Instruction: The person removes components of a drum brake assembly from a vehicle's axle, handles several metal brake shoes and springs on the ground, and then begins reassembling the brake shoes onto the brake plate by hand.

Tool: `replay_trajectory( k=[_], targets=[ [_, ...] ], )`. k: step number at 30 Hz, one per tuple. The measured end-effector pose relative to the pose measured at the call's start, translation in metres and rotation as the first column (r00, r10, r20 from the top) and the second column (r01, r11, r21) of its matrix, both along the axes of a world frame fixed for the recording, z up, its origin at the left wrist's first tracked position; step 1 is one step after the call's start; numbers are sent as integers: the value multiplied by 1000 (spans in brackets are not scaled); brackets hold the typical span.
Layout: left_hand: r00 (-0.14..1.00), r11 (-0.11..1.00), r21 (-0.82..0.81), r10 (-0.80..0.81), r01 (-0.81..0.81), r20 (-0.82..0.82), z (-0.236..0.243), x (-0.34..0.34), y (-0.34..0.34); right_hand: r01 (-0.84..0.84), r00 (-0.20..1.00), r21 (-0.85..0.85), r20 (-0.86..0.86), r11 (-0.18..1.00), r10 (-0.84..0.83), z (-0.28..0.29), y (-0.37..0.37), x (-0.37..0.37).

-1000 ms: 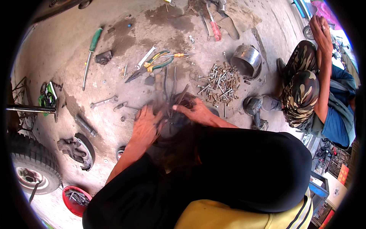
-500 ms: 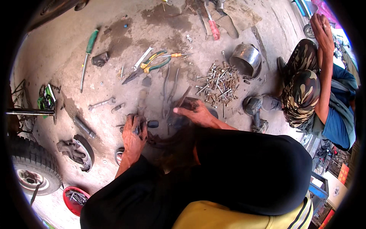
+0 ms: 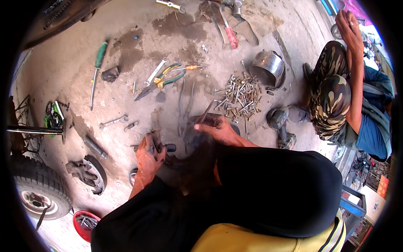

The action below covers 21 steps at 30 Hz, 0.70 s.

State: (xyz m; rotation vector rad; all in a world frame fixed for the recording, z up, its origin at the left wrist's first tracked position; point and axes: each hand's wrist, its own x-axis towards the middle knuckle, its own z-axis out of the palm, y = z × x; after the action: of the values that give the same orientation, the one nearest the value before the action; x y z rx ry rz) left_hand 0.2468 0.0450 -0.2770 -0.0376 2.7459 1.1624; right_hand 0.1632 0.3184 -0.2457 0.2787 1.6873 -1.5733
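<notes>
My left hand, blackened with grease, has its fingers curled downward over dark parts on the floor. What they grip is hidden; a short black cylinder lies beside the fingertips. My right hand is closed on a thin brown strip, its thumb on top and the strip's end pointing up and away. Beneath and between the hands, a dark mass is too shadowed to make out. Just beyond lies a dark tool with two long handles. Farther off rest green-and-yellow needle-nose pliers and a combination wrench.
A heap of bolts and a metal pot lie at right, near a crouching person. Leftward are a green-handled screwdriver, a wrench, a curved brake shoe, a wheel and a red bowl.
The view has shifted slightly, so the floor items on the left sit a little lower. Both hands keep nearly the same pose, and the right still holds the strip.
</notes>
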Motion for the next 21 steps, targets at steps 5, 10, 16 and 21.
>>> replay_trajectory(
  k=[5,10,16,21],
  targets=[
    [972,981,-80,-185,175,-145,1,3,-3,-1,1000,-20,-29,1000,0,-1,-6,-1],
    [944,961,-110,-271,253,-190,1,6,-1,-20,999,26,-50,999,21,6,-11,-7],
    [951,975,-142,-203,173,-232,11,-21,-13,-30,999,43,-34,999,32,13,-12,-4],
    [948,941,-307,-216,140,-232,20,-89,-8,-43,999,61,-1,997,43,3,-5,1]
  ],
)
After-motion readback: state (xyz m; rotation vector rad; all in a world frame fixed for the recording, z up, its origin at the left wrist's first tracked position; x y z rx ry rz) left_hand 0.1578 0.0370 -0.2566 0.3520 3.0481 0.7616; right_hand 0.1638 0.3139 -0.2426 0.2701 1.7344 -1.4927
